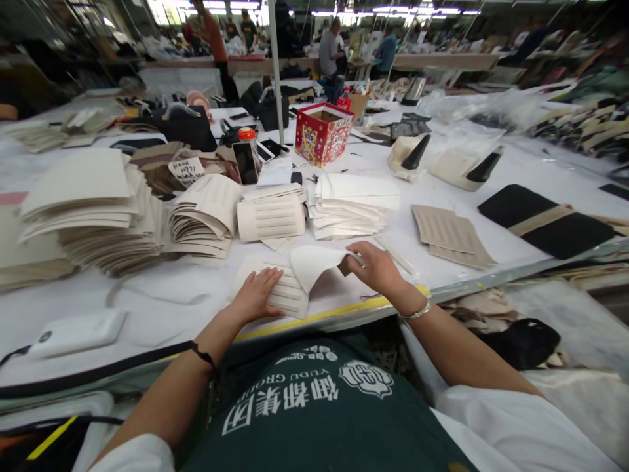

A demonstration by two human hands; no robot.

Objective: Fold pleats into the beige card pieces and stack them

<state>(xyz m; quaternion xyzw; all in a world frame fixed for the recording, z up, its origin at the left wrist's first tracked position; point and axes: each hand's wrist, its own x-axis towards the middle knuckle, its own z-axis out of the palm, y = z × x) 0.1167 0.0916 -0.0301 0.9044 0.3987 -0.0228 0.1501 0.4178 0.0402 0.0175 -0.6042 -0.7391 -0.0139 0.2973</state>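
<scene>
My left hand (259, 293) lies with fingers stretched out on a cream panel (289, 296) marked with several parallel strips, near the table's front edge. In my right hand (374, 265) the fingers are closed on the edge of a white sheet (317, 263), which curves up from the table. The sheet's left end rests on or against the striped panel; whether the two are joined I cannot tell. Just behind my hands sit a stack of striped cream panels (272, 218) and a stack of white sheets (351, 203). A thin pale strip (396, 254) lies beyond my right hand.
Tall stacks of cream panels (93, 196) stand at the left. A white power bank (78, 333) lies front left. Farther back are a red patterned box (324, 134) and a red-lidded jar (248, 141). Beige striped panels (447, 233) and a black panel (545, 219) lie right.
</scene>
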